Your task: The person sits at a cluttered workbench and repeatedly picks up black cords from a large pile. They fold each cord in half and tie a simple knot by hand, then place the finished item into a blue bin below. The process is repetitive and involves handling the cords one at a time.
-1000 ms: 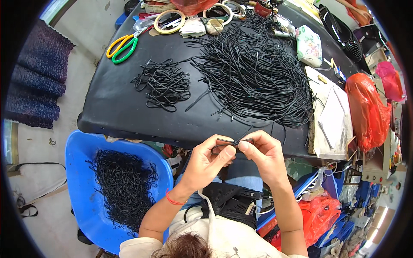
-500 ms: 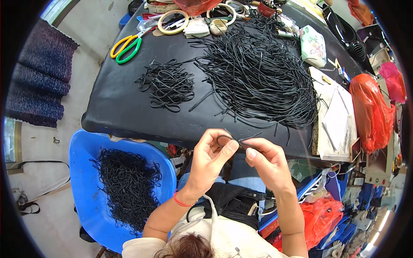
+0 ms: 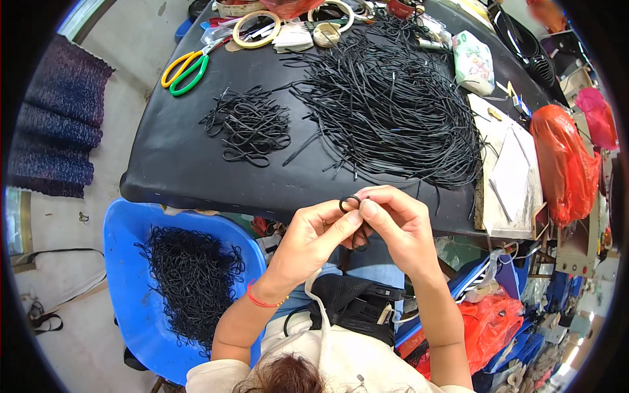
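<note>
A black cord (image 3: 360,237) is bent into loops between my two hands, just off the table's front edge. My left hand (image 3: 316,234) pinches it with thumb and forefinger. Against those fingertips, my right hand (image 3: 400,226) grips the same cord, thumb pressed to the forefinger. One small loop stands above the thumbs and another hangs below; where the strands cross is hidden by the fingers. Beyond my hands lies a large pile of straight black cords (image 3: 400,118). Left of it sits a smaller heap of looped black cords (image 3: 252,124).
A blue tub (image 3: 121,288) holding tangled black cords (image 3: 190,281) stands at left below the black table (image 3: 177,157). Scissors (image 3: 190,73) with yellow and green handles and tape rolls (image 3: 257,29) lie at the back. A tissue pack (image 3: 473,62), white board (image 3: 508,177) and red bag (image 3: 563,170) are at right.
My hands have come together, the right one moving left to the left fingertips. The cord's ends, which stuck out before, are now tucked among my fingers. The view shifted slightly.
</note>
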A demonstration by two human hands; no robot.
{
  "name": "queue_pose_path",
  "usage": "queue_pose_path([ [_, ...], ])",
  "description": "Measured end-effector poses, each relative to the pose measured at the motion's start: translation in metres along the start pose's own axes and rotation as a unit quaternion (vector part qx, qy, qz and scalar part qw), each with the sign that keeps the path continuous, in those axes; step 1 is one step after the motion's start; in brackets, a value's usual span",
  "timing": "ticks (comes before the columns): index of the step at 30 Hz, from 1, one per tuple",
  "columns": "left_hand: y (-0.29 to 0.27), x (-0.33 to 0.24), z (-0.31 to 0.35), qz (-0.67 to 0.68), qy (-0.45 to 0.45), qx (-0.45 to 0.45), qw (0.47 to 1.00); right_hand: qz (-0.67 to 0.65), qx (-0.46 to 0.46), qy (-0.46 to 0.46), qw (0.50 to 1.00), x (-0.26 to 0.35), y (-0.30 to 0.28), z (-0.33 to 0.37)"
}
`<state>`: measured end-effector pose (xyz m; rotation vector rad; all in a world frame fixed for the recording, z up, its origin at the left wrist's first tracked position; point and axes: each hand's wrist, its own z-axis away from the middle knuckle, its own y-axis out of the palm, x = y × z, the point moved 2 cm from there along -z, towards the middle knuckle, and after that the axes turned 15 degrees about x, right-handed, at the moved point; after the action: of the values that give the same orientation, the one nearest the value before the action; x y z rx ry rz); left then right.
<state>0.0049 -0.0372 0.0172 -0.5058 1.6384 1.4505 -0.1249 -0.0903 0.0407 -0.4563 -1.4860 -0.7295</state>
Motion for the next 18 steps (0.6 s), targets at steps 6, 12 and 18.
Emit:
queue_pose_path([
  [6, -0.003, 0.005, 0.005, 0.023, -0.009, 0.004, 1.000, -0.008, -0.070, 0.006, 0.998, -0.007, 0.005, 0.002],
  [12, 0.002, 0.003, 0.005, 0.014, -0.014, -0.003, 1.000, -0.061, -0.069, 0.041, 0.995, -0.012, -0.001, 0.001],
  [18, 0.004, 0.003, 0.006, 0.004, -0.019, -0.001, 1.000, -0.150, -0.068, 0.102, 0.981, -0.008, -0.004, 0.000],
])
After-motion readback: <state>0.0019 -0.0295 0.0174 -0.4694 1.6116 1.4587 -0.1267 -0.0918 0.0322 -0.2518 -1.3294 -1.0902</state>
